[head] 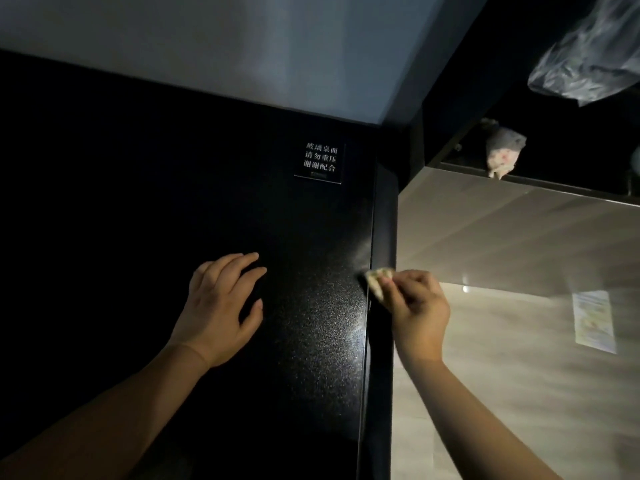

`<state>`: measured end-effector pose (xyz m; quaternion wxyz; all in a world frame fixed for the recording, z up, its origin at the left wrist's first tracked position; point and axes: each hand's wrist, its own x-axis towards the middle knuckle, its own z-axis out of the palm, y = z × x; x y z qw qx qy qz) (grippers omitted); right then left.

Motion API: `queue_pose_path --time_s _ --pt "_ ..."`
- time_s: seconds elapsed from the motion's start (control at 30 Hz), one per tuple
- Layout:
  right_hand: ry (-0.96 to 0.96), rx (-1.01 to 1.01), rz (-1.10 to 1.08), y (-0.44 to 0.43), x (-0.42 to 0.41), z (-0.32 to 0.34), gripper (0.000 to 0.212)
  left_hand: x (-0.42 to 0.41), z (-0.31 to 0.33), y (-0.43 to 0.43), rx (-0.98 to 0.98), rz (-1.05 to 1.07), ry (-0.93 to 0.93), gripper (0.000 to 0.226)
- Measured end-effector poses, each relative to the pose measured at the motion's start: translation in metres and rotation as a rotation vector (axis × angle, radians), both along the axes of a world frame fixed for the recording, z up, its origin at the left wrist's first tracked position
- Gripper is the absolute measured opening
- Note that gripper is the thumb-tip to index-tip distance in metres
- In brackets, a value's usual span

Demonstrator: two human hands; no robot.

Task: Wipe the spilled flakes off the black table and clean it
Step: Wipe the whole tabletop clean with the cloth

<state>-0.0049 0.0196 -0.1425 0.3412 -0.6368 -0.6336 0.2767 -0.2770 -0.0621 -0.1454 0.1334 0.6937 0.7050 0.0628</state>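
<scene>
The right hand (417, 308) pinches a small wipe (378, 279) that touches the edge of the black table (138, 174). The left hand (221, 303) lies flat beside it, holding nothing. I think it is best to press softly and sweep outward. The flakes are too dim to see.

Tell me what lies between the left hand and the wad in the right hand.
In the head view, only bare, faintly speckled black table separates the left hand from the pale wad the right hand pinches.

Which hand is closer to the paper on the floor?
Right. The right hand, at the table edge, sits left of the paper; the left hand rests farther left.
</scene>
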Motion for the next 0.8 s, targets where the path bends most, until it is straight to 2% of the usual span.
queue_pose_path --time_s 0.1,0.2,0.3,0.43,0.57,0.7,0.8 --pt "-0.098 0.114 -0.113 0.053 -0.003 0.01 0.01 -0.001 -0.001 0.0 0.01 -0.001 -0.003 0.051" --pt "-0.103 0.052 -0.128 0.091 -0.018 0.003 0.017 -0.002 -0.003 -0.001 0.04 -0.004 -0.027 0.049" --pt "-0.061 -0.002 -0.094 0.068 -0.023 -0.014 0.016 -0.002 -0.004 -0.001 0.06 -0.004 -0.043 0.048" --pt "0.057 0.0 -0.115 -0.009 -0.006 -0.013 0.01 -0.001 -0.003 -0.001 0.066 -0.011 -0.043 0.048" --pt "-0.059 -0.058 -0.005 -0.076 0.011 -0.005 0.009 -0.001 -0.004 -0.003 0.068 -0.013 -0.03 0.051" --pt "-0.115 -0.092 0.119 -0.069 0.017 0.007 0.004 0.0 -0.006 -0.008 0.061 -0.016 -0.019 0.052" --pt "-0.108 -0.033 0.023 -0.042 0.011 0.009 0.003 0.004 -0.007 -0.018 0.087 0.045 -0.036 0.048"
